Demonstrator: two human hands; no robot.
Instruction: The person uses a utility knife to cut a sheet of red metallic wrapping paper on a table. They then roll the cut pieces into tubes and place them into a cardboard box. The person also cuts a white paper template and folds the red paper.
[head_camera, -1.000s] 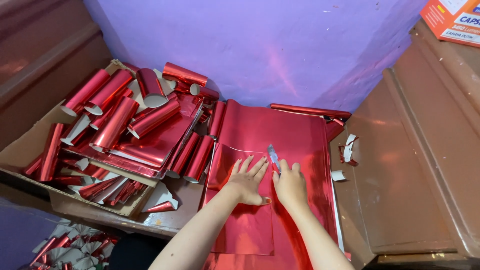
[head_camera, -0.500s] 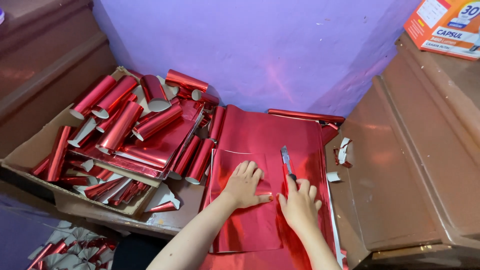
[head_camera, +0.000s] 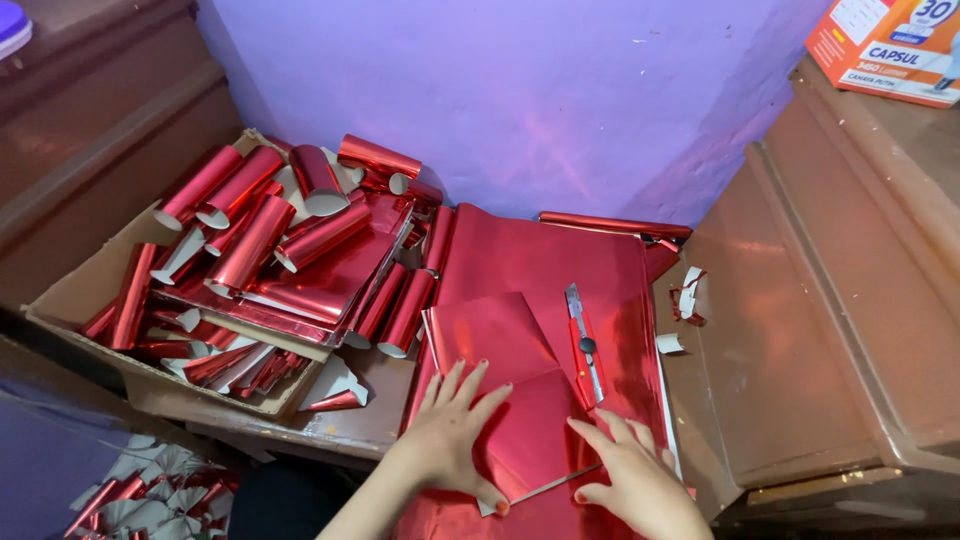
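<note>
At the far left, an open brown cardboard box (head_camera: 75, 290) holds many shiny red foil rolls (head_camera: 255, 240). Right of it, the left hand (head_camera: 450, 435) lies flat with spread fingers on a glossy red foil sheet (head_camera: 500, 345), partly folded, lying on a bigger red foil stack (head_camera: 545, 255). The right hand (head_camera: 630, 480), fingers open, presses the sheet's lower edge. Just beside it lies a red utility knife (head_camera: 583, 345).

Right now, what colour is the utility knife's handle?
Red, with a bare metal blade; the utility knife shows best in the head view.
</note>
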